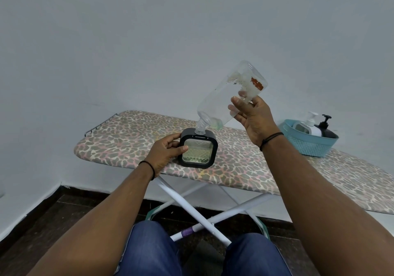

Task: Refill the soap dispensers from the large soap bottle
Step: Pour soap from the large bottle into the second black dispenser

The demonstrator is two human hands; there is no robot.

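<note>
**Large bottle upended over the square dispenser**

The square black soap dispenser (199, 147) stands upright on the leopard-print ironing board (245, 164), toward the board's left end, and everything else is placed here from it. Its clear patterned window shows pale greenish liquid filling roughly the lower half. The left hand (165, 152) grips the dispenser's left side — thumb curled across the front edge of the window, fingers wrapped behind.

Directly above the dispenser, the large clear soap bottle (231, 98) is tipped neck-down, its threaded neck set into the opening in the dispenser's top. The bottle leans up and to the right; a small pool of greenish liquid sits in its lower shoulder, and the rest looks nearly empty. Torn white label remains and a red-orange scrap cling near its raised base — no writing on them can be read. The right hand (252, 115) holds the bottle's body from the right, fingers curled round it.

Well to the right of the dispenser, a light-blue woven basket (309, 145) rests on the board, holding a white pump bottle (310, 125) and a black pump bottle (326, 128). No brand can be made out on either.
</note>
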